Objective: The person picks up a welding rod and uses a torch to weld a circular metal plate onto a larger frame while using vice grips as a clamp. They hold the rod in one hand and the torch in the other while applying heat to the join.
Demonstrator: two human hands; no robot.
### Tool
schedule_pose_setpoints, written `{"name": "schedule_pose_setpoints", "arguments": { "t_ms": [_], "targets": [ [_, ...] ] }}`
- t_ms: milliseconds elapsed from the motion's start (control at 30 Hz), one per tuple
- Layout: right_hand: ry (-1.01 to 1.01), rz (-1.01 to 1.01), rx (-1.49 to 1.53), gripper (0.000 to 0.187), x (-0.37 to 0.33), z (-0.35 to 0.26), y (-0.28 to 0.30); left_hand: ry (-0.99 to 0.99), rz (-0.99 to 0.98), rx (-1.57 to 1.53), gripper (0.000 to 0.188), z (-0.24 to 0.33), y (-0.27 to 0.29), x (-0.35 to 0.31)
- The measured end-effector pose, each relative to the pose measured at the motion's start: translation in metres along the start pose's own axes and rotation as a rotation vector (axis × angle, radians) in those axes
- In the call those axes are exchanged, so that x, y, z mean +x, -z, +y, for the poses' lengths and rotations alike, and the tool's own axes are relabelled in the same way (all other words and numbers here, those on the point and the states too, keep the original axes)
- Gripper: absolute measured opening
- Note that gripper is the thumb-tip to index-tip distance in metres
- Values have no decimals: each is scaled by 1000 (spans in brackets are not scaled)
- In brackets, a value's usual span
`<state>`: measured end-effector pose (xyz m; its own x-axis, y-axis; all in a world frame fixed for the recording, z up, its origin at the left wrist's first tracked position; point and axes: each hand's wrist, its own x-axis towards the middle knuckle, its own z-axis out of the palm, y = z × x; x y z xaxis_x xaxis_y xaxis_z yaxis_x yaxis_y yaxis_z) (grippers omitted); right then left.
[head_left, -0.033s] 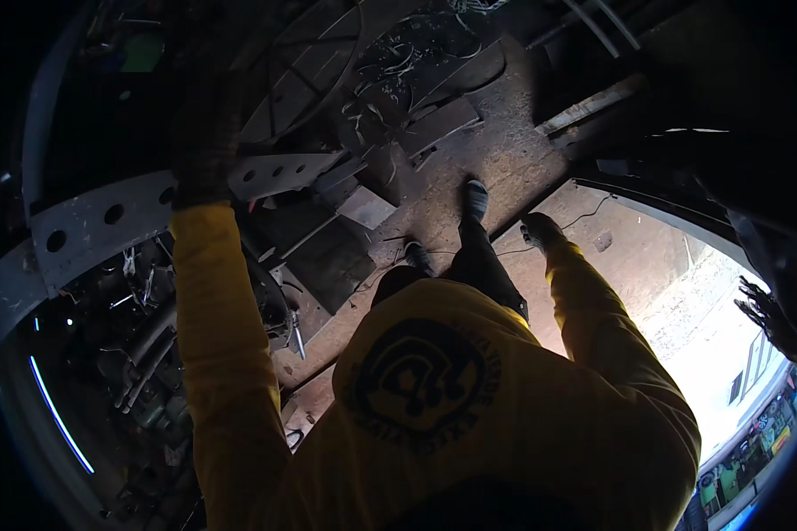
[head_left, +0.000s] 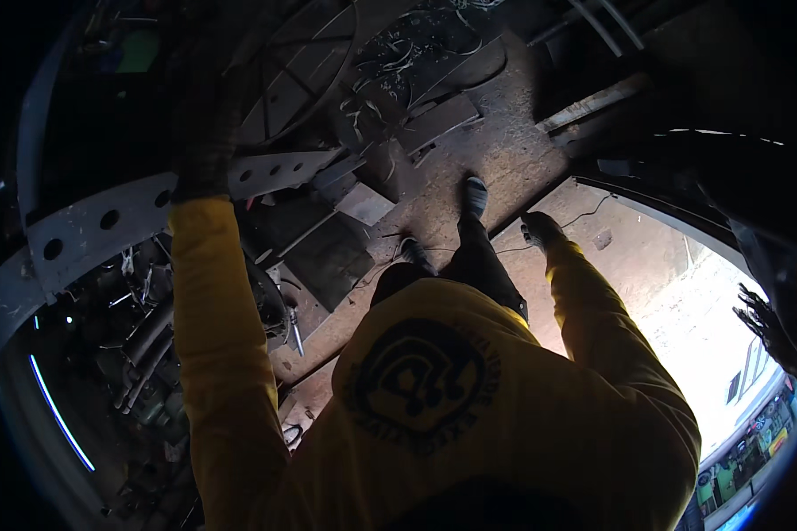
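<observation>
Through my feed, the shadowed left hand (head_left: 202, 170) is at the perforated metal beam (head_left: 136, 207), on the left; the right hand (head_left: 542, 231) hangs above the floor (head_left: 607, 265). I can't tell either's finger state.

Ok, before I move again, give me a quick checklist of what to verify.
1. Left hand grip: cannot tell; its fingers are lost in shadow beside the holed metal bar.
2. Light around that hand: not ok; very dark.
3. Right hand free: cannot tell; no held thing shows, but its fingers are dim.
4. Cable away from legs: not ok; it shows on both sides of the right leg.
5. Left side uncluttered: not ok; a dark flat sheet lies there.
</observation>
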<state>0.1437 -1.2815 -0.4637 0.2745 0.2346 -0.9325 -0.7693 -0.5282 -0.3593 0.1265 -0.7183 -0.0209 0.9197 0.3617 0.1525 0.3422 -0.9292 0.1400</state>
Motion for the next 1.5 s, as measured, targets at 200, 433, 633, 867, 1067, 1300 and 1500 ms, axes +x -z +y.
{"name": "schedule_pose_setpoints", "arguments": {
  "t_ms": [200, 433, 633, 867, 1067, 1300, 1500],
  "targets": [
    [-168, -8, -2, 33, -12, -7, -7, -243, 105, 365, 41, -25, -28, 1],
    [174, -157, -681, 52, 70, 22, -8, -301, 146, 162, 31, -26, -29, 9],
    [318, -190, -1084, 41, 82, -49, -50, 75, 18, -385, 31, -6, -19, 0],
    [515, -175, -1289, 38, 59, -116, -90, -80, -153, -61, 47, -51, -23, -12],
    [291, -226, -1065, 49, 57, -107, -82, -178, 34, -50, 34, -23, -20, -2],
    [244, -216, -1134, 49, 64, -92, -50, -361, 65, 124, 36, -43, -21, -4],
    [261, -89, -1050, 39, 82, -73, -35, 65, -103, -285, 45, -53, -23, -18]
  ]
}}
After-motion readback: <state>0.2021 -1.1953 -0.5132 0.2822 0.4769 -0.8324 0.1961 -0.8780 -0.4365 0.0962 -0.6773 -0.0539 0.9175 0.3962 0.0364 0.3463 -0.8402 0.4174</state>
